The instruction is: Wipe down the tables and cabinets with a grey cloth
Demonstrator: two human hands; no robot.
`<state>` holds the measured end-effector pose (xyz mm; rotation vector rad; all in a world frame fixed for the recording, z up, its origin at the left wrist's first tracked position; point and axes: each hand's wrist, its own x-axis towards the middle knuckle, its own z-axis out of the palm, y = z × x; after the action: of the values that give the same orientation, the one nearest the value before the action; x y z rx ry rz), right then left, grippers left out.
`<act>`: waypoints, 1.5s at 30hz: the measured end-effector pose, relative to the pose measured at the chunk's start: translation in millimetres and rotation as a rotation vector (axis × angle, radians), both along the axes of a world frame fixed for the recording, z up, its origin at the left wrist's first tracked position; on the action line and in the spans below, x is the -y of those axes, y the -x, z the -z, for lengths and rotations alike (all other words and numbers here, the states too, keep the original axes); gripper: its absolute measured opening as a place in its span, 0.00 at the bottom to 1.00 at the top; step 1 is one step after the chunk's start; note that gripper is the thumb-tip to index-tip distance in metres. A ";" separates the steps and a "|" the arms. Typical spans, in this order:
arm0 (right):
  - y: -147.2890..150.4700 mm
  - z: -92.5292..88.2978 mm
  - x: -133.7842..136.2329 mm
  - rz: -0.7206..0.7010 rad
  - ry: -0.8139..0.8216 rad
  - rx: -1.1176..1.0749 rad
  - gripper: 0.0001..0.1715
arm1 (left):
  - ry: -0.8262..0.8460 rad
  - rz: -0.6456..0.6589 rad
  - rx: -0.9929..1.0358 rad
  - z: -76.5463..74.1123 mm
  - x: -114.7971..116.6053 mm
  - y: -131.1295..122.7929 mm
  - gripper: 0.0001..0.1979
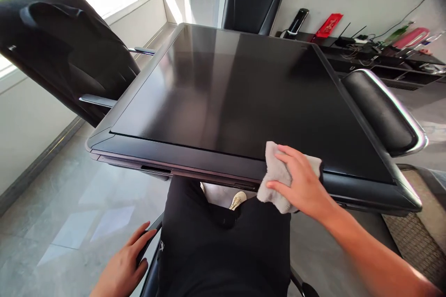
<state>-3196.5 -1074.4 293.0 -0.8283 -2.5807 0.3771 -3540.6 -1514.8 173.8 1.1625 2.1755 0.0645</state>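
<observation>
A square black table with a glossy top fills the middle of the view, its near edge just in front of me. My right hand presses a crumpled grey cloth flat against the tabletop at that near edge, toward the right. The fingers lie spread over the cloth. Down at the lower left, my left hand curls around a black chair armrest, well away from the table and the cloth.
Black leather chairs stand at the far side and both flanks of the table. A low black shelf behind the right side holds a red packet, cables and bottles. Windows run along the left wall. The floor is grey tile, with a woven mat at right.
</observation>
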 end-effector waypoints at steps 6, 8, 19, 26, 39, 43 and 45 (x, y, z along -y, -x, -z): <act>9.8 2.3 -3.9 -0.019 -0.080 0.000 0.32 | 0.021 -0.027 0.054 -6.9 -5.3 -4.5 0.41; 35.6 3.0 4.0 -0.049 -0.103 -0.027 0.32 | 0.010 -0.037 0.083 -7.9 -6.4 -4.3 0.41; 305.2 0.1 88.9 -0.300 0.021 -0.068 0.24 | -0.012 -0.110 0.249 -3.6 -5.1 -4.4 0.45; 470.5 -15.7 138.1 -0.440 0.047 0.025 0.24 | 0.010 -0.112 0.269 -11.0 -10.4 -2.6 0.46; 455.9 -11.7 153.1 -0.599 -0.184 0.215 0.51 | -0.098 -0.150 0.224 -3.8 0.2 -5.1 0.43; 399.3 -11.3 138.9 -0.589 -0.172 0.202 0.49 | -0.097 -0.133 0.208 -12.0 -3.3 -5.1 0.41; 370.0 -11.5 128.5 -0.584 -0.174 0.186 0.50 | -0.099 -0.130 0.203 -16.3 -5.1 -4.9 0.41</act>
<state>-3566.5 -1202.9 304.5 -0.0348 -2.9457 0.2373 -3535.7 -1509.7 190.2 1.0192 2.0838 0.3359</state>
